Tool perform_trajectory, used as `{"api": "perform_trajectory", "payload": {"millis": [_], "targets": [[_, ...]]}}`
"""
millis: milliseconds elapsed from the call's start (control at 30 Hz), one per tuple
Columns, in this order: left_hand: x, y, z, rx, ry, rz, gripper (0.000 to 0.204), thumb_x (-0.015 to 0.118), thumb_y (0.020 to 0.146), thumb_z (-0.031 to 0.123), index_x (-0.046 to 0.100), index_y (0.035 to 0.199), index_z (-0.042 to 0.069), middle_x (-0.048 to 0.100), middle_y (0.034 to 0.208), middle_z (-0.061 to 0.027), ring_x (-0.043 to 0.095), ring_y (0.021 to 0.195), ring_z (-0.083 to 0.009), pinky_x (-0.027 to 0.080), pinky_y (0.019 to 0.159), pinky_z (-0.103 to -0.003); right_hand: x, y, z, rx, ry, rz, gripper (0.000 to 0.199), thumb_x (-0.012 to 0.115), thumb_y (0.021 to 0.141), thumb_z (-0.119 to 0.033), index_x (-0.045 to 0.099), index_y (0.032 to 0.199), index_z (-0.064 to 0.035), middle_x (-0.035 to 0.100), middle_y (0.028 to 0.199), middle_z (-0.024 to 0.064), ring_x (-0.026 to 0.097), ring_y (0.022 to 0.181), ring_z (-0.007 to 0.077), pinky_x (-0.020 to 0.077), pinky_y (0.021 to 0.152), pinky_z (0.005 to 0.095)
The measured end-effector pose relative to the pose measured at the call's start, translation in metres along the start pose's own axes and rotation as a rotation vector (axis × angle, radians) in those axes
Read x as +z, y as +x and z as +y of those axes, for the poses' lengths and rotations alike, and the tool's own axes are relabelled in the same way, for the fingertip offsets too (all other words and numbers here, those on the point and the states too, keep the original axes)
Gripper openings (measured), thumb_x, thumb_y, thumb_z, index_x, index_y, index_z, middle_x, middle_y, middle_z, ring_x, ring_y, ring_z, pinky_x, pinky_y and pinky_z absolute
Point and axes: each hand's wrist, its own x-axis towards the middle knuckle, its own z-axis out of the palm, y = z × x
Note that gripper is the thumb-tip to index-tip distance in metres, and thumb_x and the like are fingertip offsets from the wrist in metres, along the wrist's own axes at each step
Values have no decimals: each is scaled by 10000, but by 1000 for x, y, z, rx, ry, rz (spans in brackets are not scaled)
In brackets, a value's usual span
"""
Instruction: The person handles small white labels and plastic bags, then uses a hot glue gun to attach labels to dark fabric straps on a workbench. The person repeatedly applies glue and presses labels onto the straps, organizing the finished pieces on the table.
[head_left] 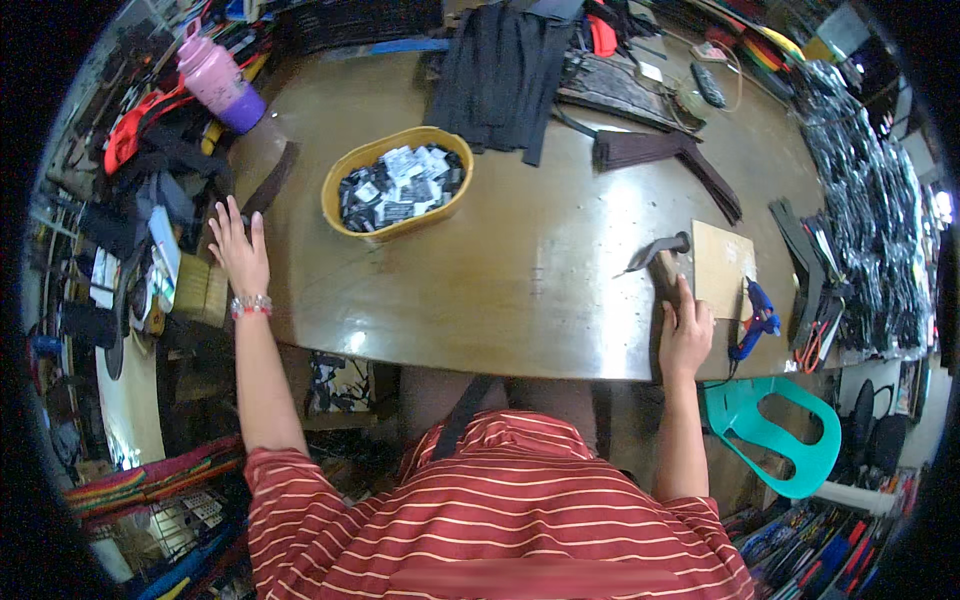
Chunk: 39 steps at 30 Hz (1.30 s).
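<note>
My left hand (240,250) lies at the table's left edge with its fingers spread, holding nothing. Just beyond its fingertips is a dark brown fabric strip (274,180). On the right, my right hand (687,332) rests at the tabletop with the index finger stretched forward and the thumb apart. That finger points at a short, curled dark strap (657,253), whose far end is rolled up; I cannot tell whether they touch. Beside this hand lie a piece of tan cardboard (722,262) and a blue glue gun (758,318).
A yellow basket (335,213) of small wrapped packets stands left of centre. Black strips (500,75) and folded brown straps (640,150) lie farther back. A pink and purple bottle (218,82) stands far left. Orange-handled scissors (811,348) and a green plastic seat (735,408) are at right.
</note>
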Motion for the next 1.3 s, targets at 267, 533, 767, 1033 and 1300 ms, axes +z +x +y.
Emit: {"api": "perform_trajectory", "payload": {"millis": [267, 533, 767, 1033, 1300], "targets": [[70, 81, 4, 113, 190, -189, 628, 266, 975, 522, 309, 1448, 111, 228, 1523, -157, 209, 1398, -371, 206, 1056, -643, -3, 1, -3, 18, -6, -20, 488, 667, 808, -170, 560, 1281, -219, 537, 867, 87, 532, 826, 275, 449, 748, 394], [8, 96, 276, 485, -644, -25, 192, 621, 852, 205, 685, 950, 54, 670, 961, -146, 642, 883, -275, 493, 801, -350, -4, 5, -3, 13, -16, -44, 542, 683, 791, -158, 536, 1307, -233, 517, 834, 93, 517, 787, 282, 452, 718, 391], [86, 52, 462, 384, -253, -562, 515, 614, 850, 454, 683, 881, -56, 668, 913, -245, 656, 914, -362, 522, 825, -426, 3, 1, -3, 16, -31, -2, 554, 699, 774, -160, 543, 1300, -239, 519, 841, 93, 518, 786, 281, 457, 713, 396], [108, 47, 441, -227, -1117, -626, 263, 694, 818, 255, 612, 864, 9, 664, 751, -93, 643, 608, -159, 537, 550, -302, -5, 68, -8, -22, -34, 0, 546, 709, 761, -124, 545, 1277, -200, 550, 1077, 112, 542, 944, 284, 467, 790, 392], [-11, -63, 369, -374, -1595, -1491, 141, 629, 905, 178, 623, 990, 65, 600, 779, 75, 545, 585, 20, 448, 481, -97, -23, 81, -87, -708, 856, -211, 313, 669, 761, -103, 618, 1067, -66, 609, 997, 122, 598, 924, 278, 499, 776, 349]]}}
